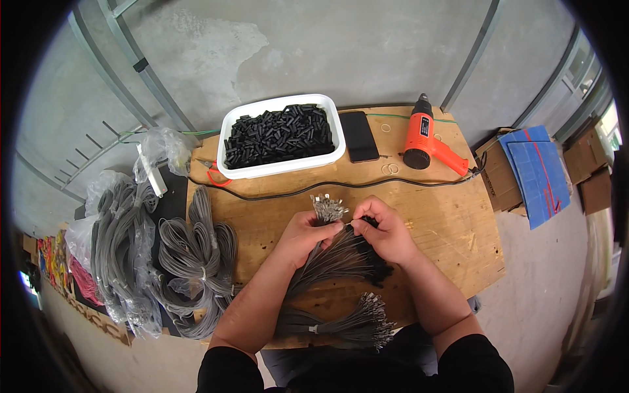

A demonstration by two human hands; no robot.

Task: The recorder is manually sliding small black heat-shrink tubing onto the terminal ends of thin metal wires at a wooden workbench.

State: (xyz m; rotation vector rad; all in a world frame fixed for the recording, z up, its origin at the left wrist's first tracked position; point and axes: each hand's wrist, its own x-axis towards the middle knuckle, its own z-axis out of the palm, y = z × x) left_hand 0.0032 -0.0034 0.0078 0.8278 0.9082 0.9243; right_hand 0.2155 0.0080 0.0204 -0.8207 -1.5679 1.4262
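Observation:
My left hand (306, 237) is closed round a bundle of thin grey wires, and their metal-tipped ends (327, 208) stick up above its fingers. Close beside it, my right hand (381, 229) pinches at a wire end near the left fingertips; a small black sleeve seems to be in its fingers, partly hidden. Beneath the hands grey wires (327, 265) fan out, with black sleeves (377, 270) on their right ends. Nearer to me lies another tied wire bundle (314, 329) with bare metal tips. A white tub (282, 171) full of short black sleeves (278, 134) stands beyond my hands.
On the wooden table (445, 216) lie an orange heat gun (419, 134), a black phone (359, 136), rubber bands (390, 169) and red-handled pliers (216, 175). A black cord (308, 192) crosses it. Coiled grey wires (200, 262) lie left, bagged ones (124, 255) beyond them.

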